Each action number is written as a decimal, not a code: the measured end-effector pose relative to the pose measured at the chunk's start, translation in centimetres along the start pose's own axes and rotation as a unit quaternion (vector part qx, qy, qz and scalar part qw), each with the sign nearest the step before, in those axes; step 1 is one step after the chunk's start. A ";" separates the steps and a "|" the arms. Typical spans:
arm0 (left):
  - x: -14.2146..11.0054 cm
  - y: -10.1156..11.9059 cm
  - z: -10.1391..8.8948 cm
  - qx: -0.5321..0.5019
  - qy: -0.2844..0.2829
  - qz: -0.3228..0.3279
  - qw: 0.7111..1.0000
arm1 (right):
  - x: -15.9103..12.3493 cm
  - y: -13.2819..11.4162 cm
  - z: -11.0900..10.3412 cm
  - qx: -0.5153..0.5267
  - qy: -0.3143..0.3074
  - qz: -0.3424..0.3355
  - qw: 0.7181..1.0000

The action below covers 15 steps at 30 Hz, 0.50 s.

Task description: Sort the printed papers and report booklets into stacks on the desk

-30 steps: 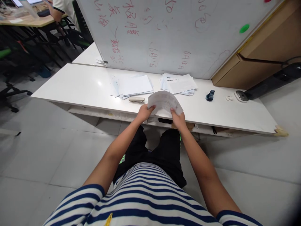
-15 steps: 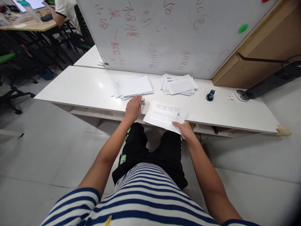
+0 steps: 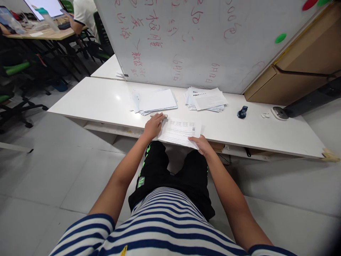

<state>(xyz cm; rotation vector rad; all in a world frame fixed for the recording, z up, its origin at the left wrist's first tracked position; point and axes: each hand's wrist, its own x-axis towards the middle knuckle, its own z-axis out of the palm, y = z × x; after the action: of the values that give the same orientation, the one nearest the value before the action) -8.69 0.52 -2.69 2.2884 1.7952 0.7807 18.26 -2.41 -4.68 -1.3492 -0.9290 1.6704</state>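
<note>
My right hand [image 3: 201,144] pinches the lower right corner of some printed sheets of paper [image 3: 177,132], thumb on top. The sheets lie tilted over the front edge of the desk. At their upper left corner, my left hand [image 3: 154,126] is closed over a small, light grey stapler [image 3: 165,116], mostly hidden beneath the fingers. Behind that hand lies a loose stack of white and pale blue papers [image 3: 158,99]. To its right is a second stack of printed papers [image 3: 207,99].
The white desk [image 3: 85,99] runs along a whiteboard [image 3: 197,46] with red writing. On the right are a small dark blue object [image 3: 242,112], a white hook-shaped piece [image 3: 265,115], a mouse [image 3: 279,112] and cardboard boxes [image 3: 287,85]. Another person [image 3: 85,16] sits at the far left.
My right hand has moved the sheets leftward, so their upper left corner now meets the stapler. My left hand has stayed over the stapler. The camera view has shifted slightly.
</note>
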 end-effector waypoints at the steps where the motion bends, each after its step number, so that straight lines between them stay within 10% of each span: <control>1: 0.0 0.1 -0.1 -0.003 -0.002 -0.010 1.000 | 0.0 -0.1 0.1 0.001 -0.003 0.001 1.000; 15: -0.1 1.5 -0.6 0.047 -0.037 -0.042 0.997 | 0.7 0.0 -0.2 -0.018 -0.001 0.000 1.000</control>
<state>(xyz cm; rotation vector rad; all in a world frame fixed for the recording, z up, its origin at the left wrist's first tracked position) -7.73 -0.11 -1.57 2.2490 1.9200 0.6009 18.34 -1.75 -5.02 -1.3706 -0.9644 1.6634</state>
